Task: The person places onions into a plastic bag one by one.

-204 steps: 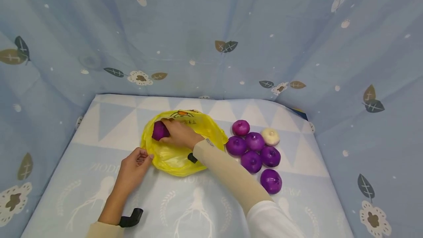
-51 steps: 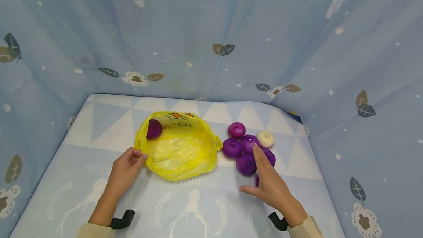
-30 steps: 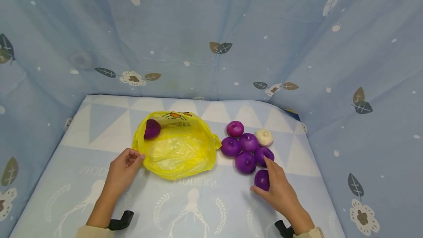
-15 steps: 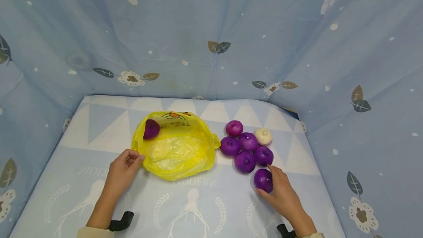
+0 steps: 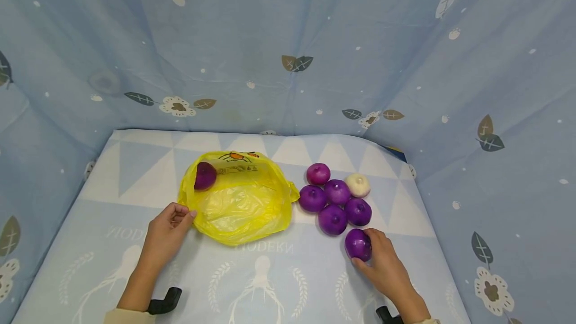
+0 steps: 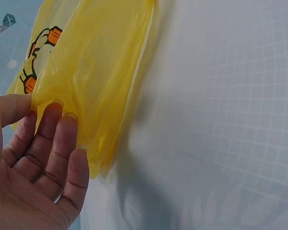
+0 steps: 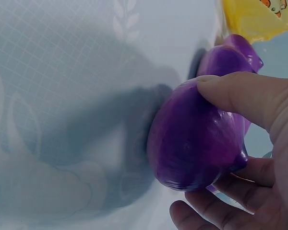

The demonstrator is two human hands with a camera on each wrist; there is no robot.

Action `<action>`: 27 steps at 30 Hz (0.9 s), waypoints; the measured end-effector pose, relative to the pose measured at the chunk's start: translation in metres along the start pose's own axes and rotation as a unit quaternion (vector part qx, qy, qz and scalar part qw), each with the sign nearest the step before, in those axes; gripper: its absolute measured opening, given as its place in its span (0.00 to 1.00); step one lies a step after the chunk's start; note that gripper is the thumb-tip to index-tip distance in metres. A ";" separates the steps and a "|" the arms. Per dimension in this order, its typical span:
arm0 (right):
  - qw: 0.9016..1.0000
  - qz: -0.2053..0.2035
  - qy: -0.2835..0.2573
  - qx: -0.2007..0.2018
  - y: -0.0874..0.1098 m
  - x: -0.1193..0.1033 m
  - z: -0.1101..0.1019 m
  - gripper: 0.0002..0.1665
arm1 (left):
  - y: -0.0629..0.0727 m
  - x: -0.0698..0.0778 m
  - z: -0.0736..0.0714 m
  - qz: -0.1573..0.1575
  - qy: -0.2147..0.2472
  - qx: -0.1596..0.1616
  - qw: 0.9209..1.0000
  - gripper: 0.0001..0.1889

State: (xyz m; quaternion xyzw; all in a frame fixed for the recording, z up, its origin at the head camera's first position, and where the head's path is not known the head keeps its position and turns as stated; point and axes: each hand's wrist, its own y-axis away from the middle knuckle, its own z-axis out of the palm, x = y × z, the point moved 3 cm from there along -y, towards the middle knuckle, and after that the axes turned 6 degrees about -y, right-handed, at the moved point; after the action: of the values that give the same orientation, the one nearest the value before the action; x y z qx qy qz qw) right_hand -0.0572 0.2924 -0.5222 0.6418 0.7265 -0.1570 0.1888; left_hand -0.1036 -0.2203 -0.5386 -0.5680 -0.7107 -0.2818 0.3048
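Observation:
My left hand pinches the near-left rim of a yellow plastic bag, whose mouth gapes toward me. Inside the bag, at its left, lies a purple onion. At the right, my right hand grips another purple onion between thumb and fingers. The right wrist view shows the thumb on one side of this gripped onion and fingers on the other. In the left wrist view, thumb and fingertips hold the thin yellow film.
Several purple onions cluster just beyond my right hand, with a white onion at their back right. The patterned tablecloth covers the table. A blue printed curtain surrounds its back and sides.
My right hand has left the bag, leaving an onion inside, and moved right to the nearest onion, where its fingers have closed. The left hand has stayed at the bag's rim.

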 end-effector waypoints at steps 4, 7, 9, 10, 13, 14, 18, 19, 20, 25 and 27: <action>1.000 0.000 -0.002 0.000 -0.001 0.001 0.000 0.49 | 0.000 -0.002 0.000 -0.001 -0.004 0.002 1.000 0.18; 1.000 0.001 -0.005 -0.001 -0.002 0.001 0.000 0.49 | 0.001 -0.003 0.000 -0.005 0.000 0.001 1.000 0.18; 1.000 0.004 -0.004 0.000 -0.002 0.002 -0.001 0.48 | 0.001 -0.004 0.000 -0.007 0.000 0.000 1.000 0.19; 1.000 0.006 -0.004 0.000 -0.002 0.002 -0.001 0.47 | 0.001 -0.004 0.000 -0.007 0.001 0.000 1.000 0.19; 1.000 0.011 -0.003 0.001 -0.001 0.002 -0.002 0.45 | 0.001 -0.004 0.000 -0.005 0.000 0.001 1.000 0.19; 1.000 0.013 -0.004 0.001 -0.001 0.002 -0.003 0.44 | 0.000 -0.005 0.000 -0.003 -0.001 0.002 1.000 0.19; 1.000 0.023 -0.008 -0.001 -0.001 0.002 -0.003 0.44 | 0.000 -0.004 0.000 0.002 0.000 0.002 1.000 0.18; 1.000 0.026 -0.010 -0.003 -0.002 0.002 -0.002 0.44 | 0.000 -0.004 0.000 0.002 -0.001 0.002 1.000 0.18; 0.999 0.030 -0.011 -0.005 -0.003 0.002 -0.002 0.45 | 0.000 -0.004 0.000 0.001 -0.001 0.001 1.000 0.19; 0.998 0.058 -0.016 -0.025 -0.003 0.002 -0.002 0.47 | 0.002 -0.003 -0.001 -0.005 -0.002 -0.003 1.000 0.19; 0.997 0.068 -0.020 -0.032 -0.004 0.002 -0.001 0.48 | 0.002 -0.002 -0.001 -0.007 -0.004 -0.003 1.000 0.20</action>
State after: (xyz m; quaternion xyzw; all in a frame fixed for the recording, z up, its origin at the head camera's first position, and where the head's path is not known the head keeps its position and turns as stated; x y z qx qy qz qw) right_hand -0.0611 0.2943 -0.5219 0.6800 0.6819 -0.1332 0.2342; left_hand -0.1010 -0.2222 -0.5397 -0.5655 -0.7147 -0.2835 0.2982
